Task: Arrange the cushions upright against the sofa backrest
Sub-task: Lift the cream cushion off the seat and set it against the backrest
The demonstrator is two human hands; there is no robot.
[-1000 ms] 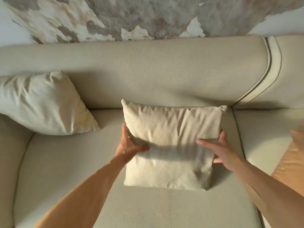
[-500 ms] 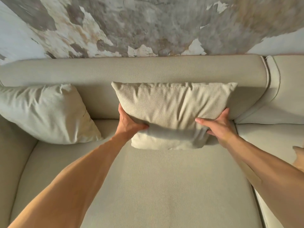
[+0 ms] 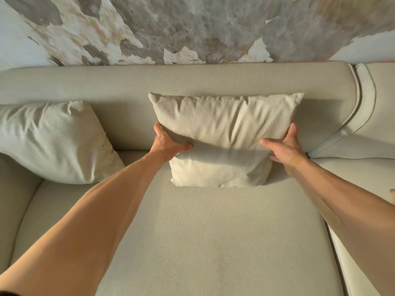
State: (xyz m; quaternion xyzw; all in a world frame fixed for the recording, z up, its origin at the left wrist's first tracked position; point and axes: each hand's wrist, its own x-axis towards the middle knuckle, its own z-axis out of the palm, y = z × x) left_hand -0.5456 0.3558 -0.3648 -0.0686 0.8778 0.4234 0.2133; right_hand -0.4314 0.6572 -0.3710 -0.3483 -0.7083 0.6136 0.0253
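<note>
A beige square cushion [image 3: 222, 127] stands upright on the sofa seat [image 3: 213, 242], its back leaning on the backrest [image 3: 171, 82]. My left hand [image 3: 166, 144] grips its left edge, thumb across the front. On the opposite edge my right hand [image 3: 286, 148] holds it the same way. A second, paler cushion [image 3: 51, 142] leans tilted in the left corner against the backrest and armrest.
The sofa's left armrest [image 3: 12, 189] rises beside the pale cushion. A seam at the right divides this seat from another section [image 3: 367, 176]. An orange cushion's corner [image 3: 392, 194] peeks in at the right edge. A peeling wall [image 3: 192, 28] stands behind the sofa.
Both hands lifted the beige cushion off the seat, raised it to the backrest, and have now set its lower edge down so it stands against the backrest.
</note>
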